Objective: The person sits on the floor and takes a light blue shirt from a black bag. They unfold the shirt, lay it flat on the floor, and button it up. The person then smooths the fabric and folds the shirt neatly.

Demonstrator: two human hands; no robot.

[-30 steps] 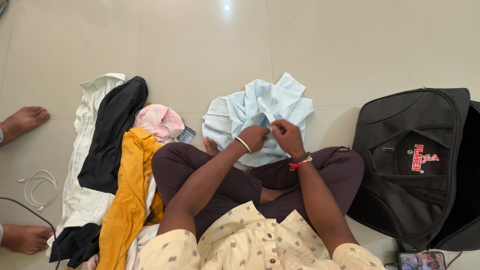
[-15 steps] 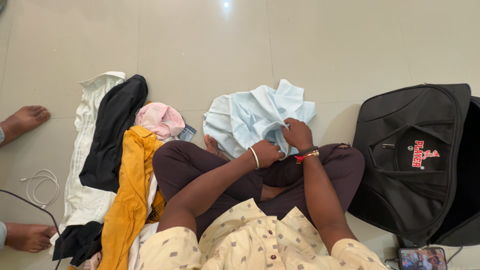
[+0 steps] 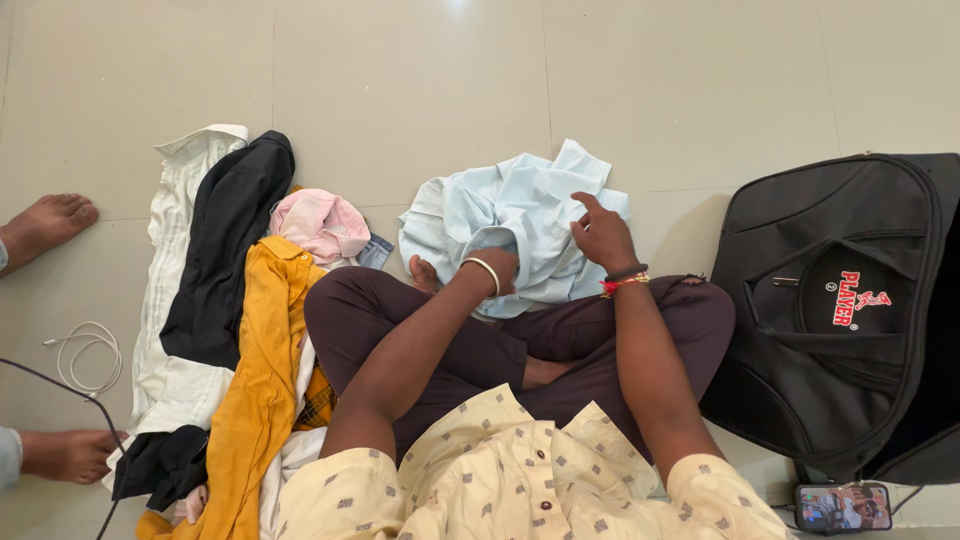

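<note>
Seated cross-legged on pale tiled floor. Crumpled pale-blue cotton shirt on the floor just beyond the knees, partly draped over the shins. Left hand tucked under a fold of the shirt, fingers hidden by cloth, so grip cannot be told; metal bangle on the wrist. Right hand resting on top of the shirt, fingers spread apart, index lifted, not pinching anything. Step in hand, by judgement: sorting out the bunched shirt, locating an edge or collar before flattening or folding. Next move likely calls for a firm pinch on two edges and a pull apart to spread the cloth flat. Pile of garments at left: white, black, mustard-yellow, pink. Open black fabric duffel bag at right, well apart from the shirt. Phone near the bag. Another person's bare feet at far left, beside a coiled white cable.
</note>
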